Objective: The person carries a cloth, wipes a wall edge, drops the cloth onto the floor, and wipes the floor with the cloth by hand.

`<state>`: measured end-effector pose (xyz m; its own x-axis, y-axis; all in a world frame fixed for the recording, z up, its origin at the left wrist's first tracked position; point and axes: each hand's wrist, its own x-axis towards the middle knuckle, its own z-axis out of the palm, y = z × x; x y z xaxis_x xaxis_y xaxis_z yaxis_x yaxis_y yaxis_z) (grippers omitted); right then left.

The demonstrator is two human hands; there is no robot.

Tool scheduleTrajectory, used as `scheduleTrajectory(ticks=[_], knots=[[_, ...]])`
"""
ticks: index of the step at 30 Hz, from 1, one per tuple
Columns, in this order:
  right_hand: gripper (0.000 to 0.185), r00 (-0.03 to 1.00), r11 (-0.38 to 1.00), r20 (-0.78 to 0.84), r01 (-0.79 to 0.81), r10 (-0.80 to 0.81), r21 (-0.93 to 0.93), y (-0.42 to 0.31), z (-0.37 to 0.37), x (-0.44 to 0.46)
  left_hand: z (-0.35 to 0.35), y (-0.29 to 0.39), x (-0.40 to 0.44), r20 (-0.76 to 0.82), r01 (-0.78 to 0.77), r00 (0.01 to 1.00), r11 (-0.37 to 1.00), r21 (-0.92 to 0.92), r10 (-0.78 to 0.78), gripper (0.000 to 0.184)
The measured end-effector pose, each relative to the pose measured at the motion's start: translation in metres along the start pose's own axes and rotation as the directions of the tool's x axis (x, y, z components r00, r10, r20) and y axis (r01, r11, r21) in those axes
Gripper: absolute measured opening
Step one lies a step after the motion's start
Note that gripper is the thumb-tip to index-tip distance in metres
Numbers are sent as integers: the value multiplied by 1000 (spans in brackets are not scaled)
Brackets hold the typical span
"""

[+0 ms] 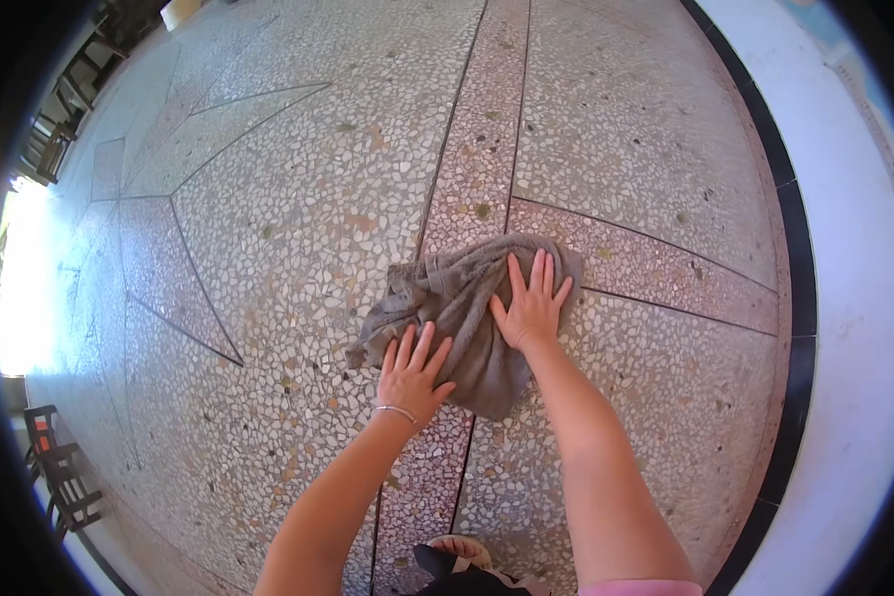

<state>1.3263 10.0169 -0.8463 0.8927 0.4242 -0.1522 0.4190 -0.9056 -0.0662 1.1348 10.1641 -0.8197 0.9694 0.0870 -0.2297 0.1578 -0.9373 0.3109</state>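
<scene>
A crumpled grey-brown cloth (467,308) lies bunched on the speckled terrazzo floor (298,248), across a pinkish inlaid band. My left hand (413,372), with a thin bracelet at the wrist, rests on the cloth's near left part, fingers spread. On its right part my right hand (533,308) presses flat, fingers stretched out and apart. Both palms face down, and neither hand is wrapped round the fabric.
A white wall (854,298) with a black skirting strip (801,377) curves along the right. Dark wooden chairs (65,467) stand at the left edge, with more at the upper left. Bright light enters at far left. A shoe (462,548) shows below.
</scene>
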Motion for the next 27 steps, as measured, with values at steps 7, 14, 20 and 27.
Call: scheduleTrajectory(ticks=[7, 14, 20, 27], knots=[[75, 999, 1000, -47, 12, -11, 28, 14, 3, 20, -10, 1, 24, -54, 103, 993, 995, 1, -103, 65], [74, 997, 997, -79, 2, 4, 79, 45, -10, 82, -43, -3, 89, 154, 333, 933, 943, -30, -324, 73], [75, 999, 997, -49, 23, -20, 70, 57, -18, 110, -50, 21, 118, 221, 351, 903, 929, 118, -369, 75], [73, 924, 960, -265, -247, 275, 135, 53, 2, 79, -43, 17, 106, 142, 336, 926, 935, 114, -350, 70]])
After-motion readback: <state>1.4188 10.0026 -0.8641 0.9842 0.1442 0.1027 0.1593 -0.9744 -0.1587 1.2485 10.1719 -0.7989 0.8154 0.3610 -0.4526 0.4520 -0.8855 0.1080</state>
